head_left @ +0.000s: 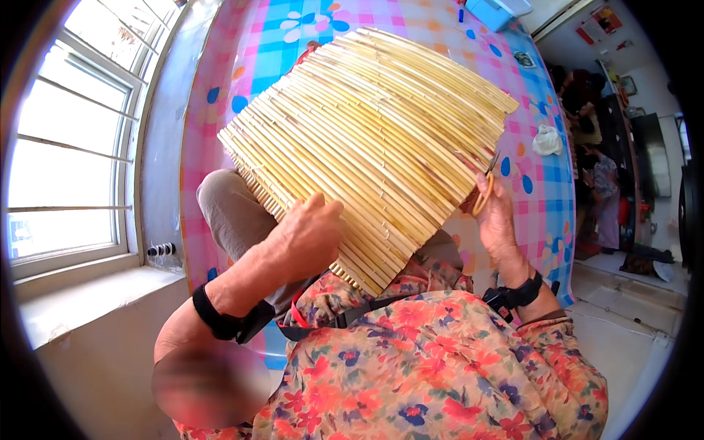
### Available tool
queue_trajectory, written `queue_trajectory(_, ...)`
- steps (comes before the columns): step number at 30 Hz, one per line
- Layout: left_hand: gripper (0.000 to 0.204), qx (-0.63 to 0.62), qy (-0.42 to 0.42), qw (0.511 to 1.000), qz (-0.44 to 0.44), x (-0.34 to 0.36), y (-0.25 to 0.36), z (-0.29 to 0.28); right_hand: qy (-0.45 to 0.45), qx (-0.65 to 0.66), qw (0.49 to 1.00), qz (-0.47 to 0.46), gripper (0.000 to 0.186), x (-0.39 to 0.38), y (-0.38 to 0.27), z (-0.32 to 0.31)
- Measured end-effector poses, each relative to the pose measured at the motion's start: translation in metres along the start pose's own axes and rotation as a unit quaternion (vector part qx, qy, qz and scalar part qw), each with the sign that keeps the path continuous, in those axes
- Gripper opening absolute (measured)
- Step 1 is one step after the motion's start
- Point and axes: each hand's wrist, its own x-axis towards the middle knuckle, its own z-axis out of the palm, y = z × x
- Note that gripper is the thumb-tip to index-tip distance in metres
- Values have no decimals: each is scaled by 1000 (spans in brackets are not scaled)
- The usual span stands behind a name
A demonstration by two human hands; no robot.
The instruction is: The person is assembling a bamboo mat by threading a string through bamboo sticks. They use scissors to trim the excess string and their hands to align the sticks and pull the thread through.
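A mat of yellow reed-like sticks, tied in rows with thin stitches, lies tilted across my lap. My left hand is closed against its near left part, fingers curled and thumb side up. What those fingers pinch is hidden. At the mat's right edge my right hand is closed around a small pair of scissors with orange handles. The dark blades point up and away, beside the stick ends. Some right fingers pass behind the mat's edge and are hidden.
Under the mat spreads a checked, flowered plastic sheet. A white plastic bag lies to the right, and a light blue box stands far back. A barred window is at left. Other people sit at far right.
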Motion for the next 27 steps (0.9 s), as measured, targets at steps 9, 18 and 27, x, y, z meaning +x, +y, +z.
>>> queue_trajectory(9, 9, 96, 80, 989, 76, -8, -6, 12, 51, 30, 998, -17, 45, 14, 21, 7)
queue_trajectory(18, 13, -275, 250, 912, -176, -23, -25, 31, 30, 26, 999, -32, 35, 5, 15, 23)
queue_trajectory(27, 7, -167, 232, 954, -86, -16, 0, 16, 65, -54, 994, -63, 43, 10, 20, 21)
